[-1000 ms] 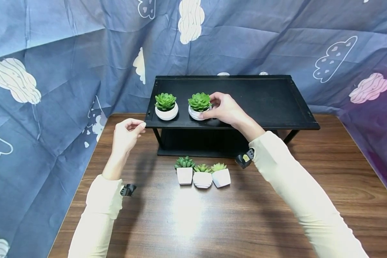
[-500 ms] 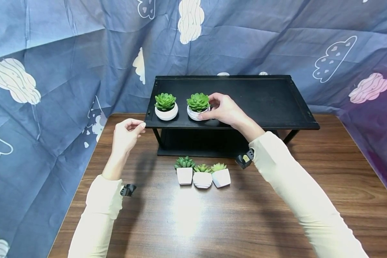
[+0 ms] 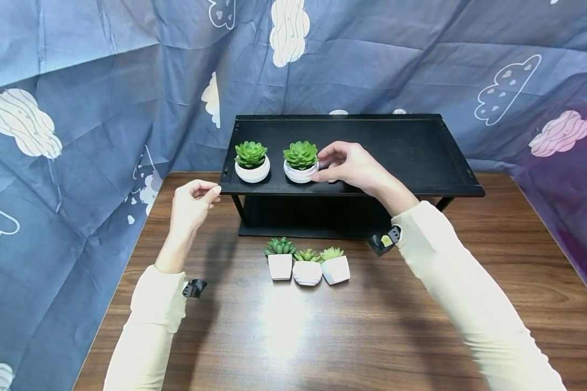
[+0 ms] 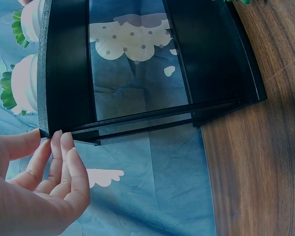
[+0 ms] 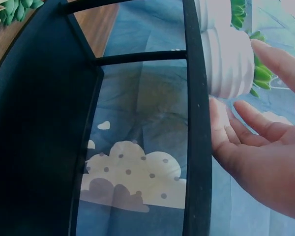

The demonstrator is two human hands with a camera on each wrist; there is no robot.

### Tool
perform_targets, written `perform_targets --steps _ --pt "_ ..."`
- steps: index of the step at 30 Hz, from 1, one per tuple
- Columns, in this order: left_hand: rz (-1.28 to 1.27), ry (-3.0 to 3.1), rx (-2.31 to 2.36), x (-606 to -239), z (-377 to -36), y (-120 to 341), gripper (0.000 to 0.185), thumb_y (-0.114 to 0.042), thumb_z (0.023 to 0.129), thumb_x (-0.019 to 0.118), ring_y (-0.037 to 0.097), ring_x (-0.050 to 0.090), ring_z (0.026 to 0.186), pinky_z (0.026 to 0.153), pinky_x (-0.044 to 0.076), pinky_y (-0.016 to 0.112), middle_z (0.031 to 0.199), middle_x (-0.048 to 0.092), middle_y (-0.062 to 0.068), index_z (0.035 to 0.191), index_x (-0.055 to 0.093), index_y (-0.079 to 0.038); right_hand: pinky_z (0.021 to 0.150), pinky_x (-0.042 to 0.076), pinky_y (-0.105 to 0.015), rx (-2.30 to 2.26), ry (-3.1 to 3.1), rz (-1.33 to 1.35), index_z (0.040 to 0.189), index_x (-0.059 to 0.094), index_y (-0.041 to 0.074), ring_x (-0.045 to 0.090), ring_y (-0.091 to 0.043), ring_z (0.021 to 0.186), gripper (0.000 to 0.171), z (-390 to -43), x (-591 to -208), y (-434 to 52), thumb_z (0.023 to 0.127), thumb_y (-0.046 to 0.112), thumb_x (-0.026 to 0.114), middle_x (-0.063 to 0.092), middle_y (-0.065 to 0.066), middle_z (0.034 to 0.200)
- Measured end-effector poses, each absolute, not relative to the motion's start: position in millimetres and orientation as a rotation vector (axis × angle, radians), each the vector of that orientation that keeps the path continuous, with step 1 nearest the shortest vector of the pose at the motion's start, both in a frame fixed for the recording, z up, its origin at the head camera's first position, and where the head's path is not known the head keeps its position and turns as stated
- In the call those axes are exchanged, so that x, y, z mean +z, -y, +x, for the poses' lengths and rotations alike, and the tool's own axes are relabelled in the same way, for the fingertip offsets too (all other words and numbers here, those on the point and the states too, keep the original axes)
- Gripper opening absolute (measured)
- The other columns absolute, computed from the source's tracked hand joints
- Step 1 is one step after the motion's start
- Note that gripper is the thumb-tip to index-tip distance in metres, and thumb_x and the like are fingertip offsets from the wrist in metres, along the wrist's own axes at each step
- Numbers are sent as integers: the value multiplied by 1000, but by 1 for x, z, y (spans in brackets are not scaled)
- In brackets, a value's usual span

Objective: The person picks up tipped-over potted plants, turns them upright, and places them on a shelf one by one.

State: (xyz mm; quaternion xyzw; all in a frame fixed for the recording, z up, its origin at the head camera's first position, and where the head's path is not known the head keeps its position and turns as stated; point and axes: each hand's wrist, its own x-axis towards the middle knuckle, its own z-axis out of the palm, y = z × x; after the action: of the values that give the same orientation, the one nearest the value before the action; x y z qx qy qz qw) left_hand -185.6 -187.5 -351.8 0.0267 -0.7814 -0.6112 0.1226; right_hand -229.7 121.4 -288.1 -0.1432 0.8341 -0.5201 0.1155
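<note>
A: Left hand (image 3: 191,203)?
B: Loosely curled, empty, idling at the black shelf's (image 3: 401,187) 9 o'clock corner.
A: Right hand (image 3: 349,165)?
B: Fingers apart, off the second round pot (image 3: 300,162), at its 3 o'clock; pot stands free beside the first pot (image 3: 252,161).

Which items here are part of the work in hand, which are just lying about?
In hand:
- right hand, open beside the round white potted succulent
- black two-tier shelf
- second round white potted succulent
- three angular white potted succulents on the table

Lying about:
- blue cloud-print backdrop cloth
- wood-grain table
</note>
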Motion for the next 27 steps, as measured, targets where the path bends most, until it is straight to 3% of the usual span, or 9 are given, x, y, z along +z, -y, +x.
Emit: perform_targets --steps 8,16,27 --pt "105 2304 -1746 -350 -184 187 18 -3 84 63 1 60 59 55 48 15 72 64 -2 95 62 12 68 53 -32 -1561 -2416 -446 107 55 -5 60 -17 75 40 -222 -282 -131 74 5 74 59 -11 91" --pt "91 2297 -1764 -350 -184 187 19 -2 84 63 2 60 58 56 48 16 66 59 -14 94 62 13 70 50 -25 -1525 -2445 -473 109 55 -6 59 -19 79 41 -212 -278 -142 75 7 74 60 -13 92" --pt "112 2317 -1753 -348 -183 186 19 -3 84 62 0 59 59 55 47 14 68 60 -9 95 62 12 66 51 -26 -1509 -2460 -433 108 55 -7 59 -17 75 40 -198 -281 -154 75 7 74 59 -12 90"
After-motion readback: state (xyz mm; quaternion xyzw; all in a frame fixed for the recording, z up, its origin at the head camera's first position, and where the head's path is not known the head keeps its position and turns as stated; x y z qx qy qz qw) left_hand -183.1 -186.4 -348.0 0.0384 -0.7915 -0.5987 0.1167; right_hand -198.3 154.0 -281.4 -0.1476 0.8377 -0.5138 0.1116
